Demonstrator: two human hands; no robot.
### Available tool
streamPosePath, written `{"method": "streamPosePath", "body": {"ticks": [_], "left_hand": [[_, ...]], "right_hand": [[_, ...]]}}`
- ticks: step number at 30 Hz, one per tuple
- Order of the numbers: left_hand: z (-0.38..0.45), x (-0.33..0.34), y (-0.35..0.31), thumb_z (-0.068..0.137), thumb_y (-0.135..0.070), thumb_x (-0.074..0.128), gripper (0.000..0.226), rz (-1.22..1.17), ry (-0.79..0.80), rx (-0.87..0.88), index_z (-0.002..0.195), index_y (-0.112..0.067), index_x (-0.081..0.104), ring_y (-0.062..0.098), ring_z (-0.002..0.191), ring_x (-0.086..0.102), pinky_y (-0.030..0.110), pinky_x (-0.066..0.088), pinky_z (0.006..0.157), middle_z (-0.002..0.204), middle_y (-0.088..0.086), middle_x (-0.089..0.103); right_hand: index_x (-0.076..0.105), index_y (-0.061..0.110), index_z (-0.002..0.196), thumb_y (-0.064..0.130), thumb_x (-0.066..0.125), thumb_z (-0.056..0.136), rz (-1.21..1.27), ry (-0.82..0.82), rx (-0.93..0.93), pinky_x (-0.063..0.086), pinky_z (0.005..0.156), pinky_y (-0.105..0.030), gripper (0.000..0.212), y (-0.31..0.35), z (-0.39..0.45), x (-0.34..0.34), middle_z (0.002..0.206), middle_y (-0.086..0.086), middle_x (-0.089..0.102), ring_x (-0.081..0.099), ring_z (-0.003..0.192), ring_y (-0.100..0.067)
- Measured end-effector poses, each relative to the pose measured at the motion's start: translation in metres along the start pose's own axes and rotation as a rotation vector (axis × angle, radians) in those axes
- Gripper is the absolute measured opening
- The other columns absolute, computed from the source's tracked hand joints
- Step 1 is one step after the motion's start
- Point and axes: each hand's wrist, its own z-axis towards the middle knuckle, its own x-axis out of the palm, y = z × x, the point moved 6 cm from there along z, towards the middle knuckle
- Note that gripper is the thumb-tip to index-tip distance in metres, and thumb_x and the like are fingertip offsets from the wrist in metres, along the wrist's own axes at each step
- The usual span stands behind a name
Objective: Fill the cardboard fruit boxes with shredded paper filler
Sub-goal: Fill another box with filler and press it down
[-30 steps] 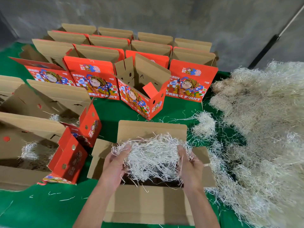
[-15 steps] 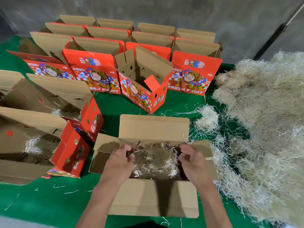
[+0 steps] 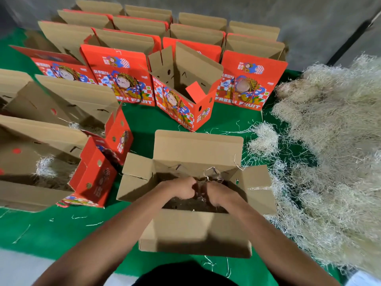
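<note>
Head view: both hands, left (image 3: 181, 189) and right (image 3: 218, 193), reach down inside one open box (image 3: 195, 230), grip curled into shredded paper (image 3: 198, 203). One big paper heap (image 3: 334, 162) lies right; two filled boxes (image 3: 41, 168) sit left.

**Green floor covering against a bare grey wall**

A bright green covering (image 3: 158, 118) spreads across the floor, flat and smooth, like felt or thin carpet. Behind it rises a plain grey wall (image 3: 268, 11), rough and mottled like unpainted concrete. A dark pole (image 3: 350, 38) leans diagonally at the far right, against the wall. Along the near edge, a strip of pale, whitish floor (image 3: 18, 267) shows beside the green. Light is even and soft, with only faint shadows.
</note>
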Motion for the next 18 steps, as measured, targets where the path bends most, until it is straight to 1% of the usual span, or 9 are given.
{"method": "streamPosePath", "body": {"ticks": [2,4,6,8,11,13,14,16,18], "left_hand": [[0.010,0.011,0.013,0.098,-0.017,0.041,0.033,0.064,0.071,-0.086,0.129,-0.010,0.051,0.028,0.106,0.054,0.034,0.041,0.084,0.129,0.013,0.056],[0.019,0.019,0.026,0.104,-0.012,0.038,0.034,0.122,0.072,-0.147,0.135,-0.007,0.049,0.027,0.107,0.054,0.035,0.040,0.088,0.137,0.014,0.054],[0.025,0.026,0.037,0.106,-0.009,0.035,0.037,0.182,0.113,-0.198,0.142,-0.003,0.045,0.029,0.121,0.054,0.037,0.042,0.097,0.145,0.016,0.049],[0.024,0.029,0.044,0.105,-0.007,0.038,0.038,0.287,0.185,-0.245,0.141,0.001,0.045,0.026,0.124,0.055,0.032,0.044,0.102,0.144,0.016,0.050],[0.018,0.029,0.050,0.102,-0.015,0.048,0.037,0.402,0.230,-0.307,0.137,-0.003,0.053,0.020,0.118,0.059,0.026,0.044,0.095,0.138,0.009,0.057],[0.018,0.027,0.052,0.099,-0.018,0.054,0.042,0.470,0.213,-0.330,0.140,-0.007,0.052,0.022,0.127,0.054,0.031,0.042,0.104,0.141,0.009,0.054],[0.021,0.024,0.052,0.098,-0.020,0.056,0.045,0.523,0.184,-0.331,0.141,-0.009,0.051,0.025,0.131,0.049,0.036,0.040,0.108,0.144,0.011,0.051],[0.021,0.014,0.050,0.098,-0.019,0.055,0.046,0.563,0.136,-0.325,0.143,-0.010,0.048,0.030,0.136,0.044,0.043,0.037,0.112,0.148,0.015,0.046],[0.025,0.006,0.044,0.099,-0.010,0.050,0.038,0.502,0.128,-0.290,0.137,-0.004,0.050,0.030,0.124,0.054,0.043,0.045,0.107,0.141,0.017,0.053]], "right_hand": [[0.060,0.003,0.130,-0.001,0.054,0.096,-0.062,0.097,0.032,0.047,0.092,-0.035,0.035,-0.005,0.006,0.011,0.131,-0.017,0.064,0.063,0.116,-0.031],[0.056,0.004,0.135,0.002,0.049,0.099,-0.051,0.132,0.052,0.046,0.098,-0.035,0.036,-0.007,0.008,0.012,0.135,-0.016,0.061,0.061,0.118,-0.030],[0.051,0.008,0.141,0.014,0.046,0.104,-0.073,0.123,0.042,0.045,0.100,-0.035,0.038,-0.009,0.008,0.009,0.140,-0.015,0.057,0.058,0.122,-0.030],[0.041,0.008,0.150,0.023,0.045,0.106,-0.060,0.096,0.060,0.043,0.104,-0.033,0.047,-0.013,0.006,0.008,0.145,-0.014,0.053,0.056,0.126,-0.029],[0.027,-0.002,0.154,0.008,0.047,0.102,-0.053,0.060,0.078,0.050,0.101,-0.031,0.057,-0.017,0.002,0.006,0.139,-0.017,0.056,0.062,0.114,-0.024],[0.026,-0.005,0.153,0.005,0.046,0.101,-0.055,0.048,0.088,0.051,0.089,-0.026,0.056,-0.018,0.000,0.000,0.138,-0.018,0.056,0.060,0.097,-0.020],[0.024,-0.005,0.154,0.005,0.047,0.101,-0.054,0.042,0.094,0.051,0.088,-0.026,0.058,-0.018,0.000,-0.002,0.140,-0.018,0.055,0.060,0.096,-0.019],[0.020,-0.003,0.155,0.006,0.046,0.103,-0.074,0.041,0.105,0.050,0.096,-0.029,0.059,-0.019,0.000,-0.005,0.135,-0.018,0.055,0.060,0.109,-0.022],[0.031,-0.001,0.152,0.004,0.047,0.103,-0.085,0.033,0.112,0.050,0.089,-0.025,0.052,-0.021,0.004,-0.005,0.117,-0.014,0.060,0.060,0.102,-0.020]]}}
